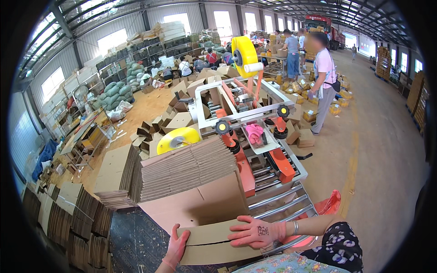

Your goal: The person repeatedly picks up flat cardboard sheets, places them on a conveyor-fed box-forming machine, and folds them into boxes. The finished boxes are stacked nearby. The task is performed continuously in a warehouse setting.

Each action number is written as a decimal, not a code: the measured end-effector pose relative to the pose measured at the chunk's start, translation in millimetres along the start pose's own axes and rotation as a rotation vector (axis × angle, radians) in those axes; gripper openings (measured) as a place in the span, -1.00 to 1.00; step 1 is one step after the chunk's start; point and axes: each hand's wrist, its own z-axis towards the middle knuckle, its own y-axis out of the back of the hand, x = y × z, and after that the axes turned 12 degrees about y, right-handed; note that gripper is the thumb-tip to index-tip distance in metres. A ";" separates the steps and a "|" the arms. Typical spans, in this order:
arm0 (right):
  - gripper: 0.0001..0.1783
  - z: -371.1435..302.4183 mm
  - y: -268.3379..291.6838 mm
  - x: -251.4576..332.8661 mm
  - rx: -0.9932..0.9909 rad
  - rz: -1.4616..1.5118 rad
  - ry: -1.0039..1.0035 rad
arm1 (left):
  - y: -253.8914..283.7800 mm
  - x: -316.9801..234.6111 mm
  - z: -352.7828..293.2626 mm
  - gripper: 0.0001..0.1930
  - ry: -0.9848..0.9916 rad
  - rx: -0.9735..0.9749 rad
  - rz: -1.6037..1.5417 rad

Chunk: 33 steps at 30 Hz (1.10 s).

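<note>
A cardboard box (205, 252) lies right in front of me, its top flaps folded inward so that a narrow dark gap runs between them. My left hand (176, 245), in a pink-red glove, grips the box's left end. Spread flat over the right part of the flaps is my right hand (255, 231), in a similar glove with a dark print on its back. Just beyond the box stands a thick stack of flattened cartons (191, 182) on edge.
To the right, a roller conveyor (284, 204) leads to a carton-sealing machine (241, 120) with a yellow tape roll (245, 55) on top. Another tape roll (178, 140) rests on the cartons. More flattened cartons (119, 175) stand left. A person in a pink top (324, 63) stands beyond.
</note>
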 end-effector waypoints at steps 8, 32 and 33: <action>-0.56 -13.0 -45.9 -9.0 -0.525 0.041 0.000 | 2.1 4.8 4.8 -0.32 -0.063 -0.168 0.264; -0.56 -144.1 -54.4 31.1 -0.789 -0.967 -1.115 | -367.4 -191.0 116.4 -0.63 -1.463 0.091 0.649; -0.53 -136.8 -39.3 1.4 -0.578 -0.849 -1.304 | -373.8 -186.4 107.7 -0.65 -1.479 0.122 0.706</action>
